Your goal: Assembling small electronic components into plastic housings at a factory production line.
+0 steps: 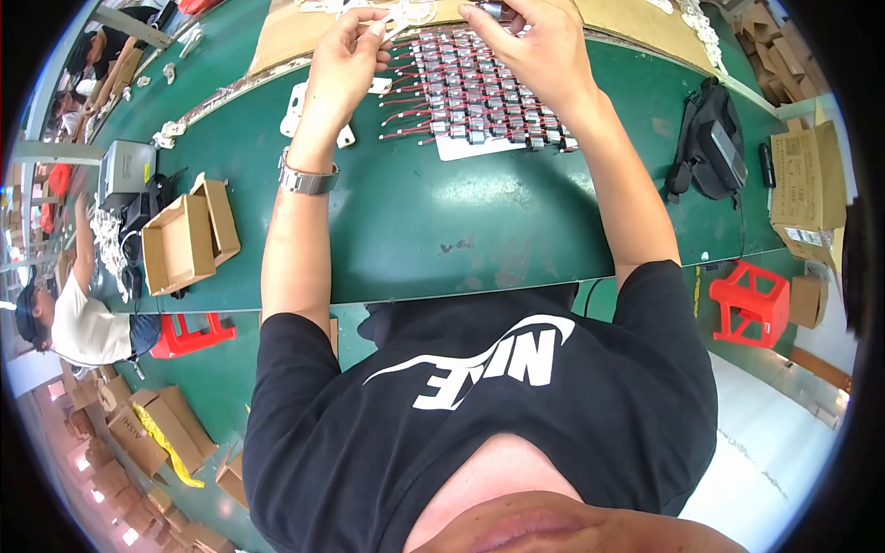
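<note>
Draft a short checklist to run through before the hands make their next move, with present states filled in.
1. Left hand has the white part: ok, pinched at the fingertips.
2. Right hand has a motor: ok, near the picture's upper edge.
3. Held motor undamaged: cannot tell, it is small and partly hidden.
4. Motor rows orderly: ok, lined up side by side.
5. Bag apart from the rows: ok, well off to the right.
</note>
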Demonstrator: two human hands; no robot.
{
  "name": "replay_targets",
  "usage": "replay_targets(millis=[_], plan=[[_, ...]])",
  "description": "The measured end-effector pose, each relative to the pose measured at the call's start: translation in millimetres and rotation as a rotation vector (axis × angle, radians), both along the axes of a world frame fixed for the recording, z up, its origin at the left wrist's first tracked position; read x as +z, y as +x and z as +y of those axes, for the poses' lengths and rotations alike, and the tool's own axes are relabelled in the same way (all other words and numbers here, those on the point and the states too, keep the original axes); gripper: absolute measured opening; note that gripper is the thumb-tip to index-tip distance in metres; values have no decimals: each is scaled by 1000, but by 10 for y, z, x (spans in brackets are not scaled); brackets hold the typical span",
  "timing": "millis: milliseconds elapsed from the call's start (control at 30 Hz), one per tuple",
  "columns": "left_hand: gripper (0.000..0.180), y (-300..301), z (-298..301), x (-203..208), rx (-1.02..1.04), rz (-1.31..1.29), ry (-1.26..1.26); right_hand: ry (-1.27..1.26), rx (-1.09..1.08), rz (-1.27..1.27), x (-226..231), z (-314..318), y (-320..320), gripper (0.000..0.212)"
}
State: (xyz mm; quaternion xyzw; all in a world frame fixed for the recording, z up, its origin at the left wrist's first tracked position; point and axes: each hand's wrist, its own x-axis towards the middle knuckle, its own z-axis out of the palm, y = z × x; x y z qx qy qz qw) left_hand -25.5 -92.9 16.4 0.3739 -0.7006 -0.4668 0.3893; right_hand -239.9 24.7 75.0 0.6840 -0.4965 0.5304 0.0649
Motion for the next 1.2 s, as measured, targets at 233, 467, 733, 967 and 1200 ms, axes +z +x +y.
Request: replay_targets(millis=[233, 467, 733, 967, 1200], plan=[[25, -239, 3, 153, -84, -16, -89, -35, -62, 194, 53, 52, -105, 14], [23, -213, 173, 273, 51, -230, -271, -380, 121, 260, -311, -265, -230, 16], [21, -170, 239, 331, 121, -342, -356, -368, 169, 301, -352, -279, -225, 21], [20, -136, 213, 317, 121, -365, -399, -372, 266, 249, -391, -342, -266, 23], [20, -125, 205, 280, 83, -345, -402, -17, 273, -69, -93, -111, -116, 24]])
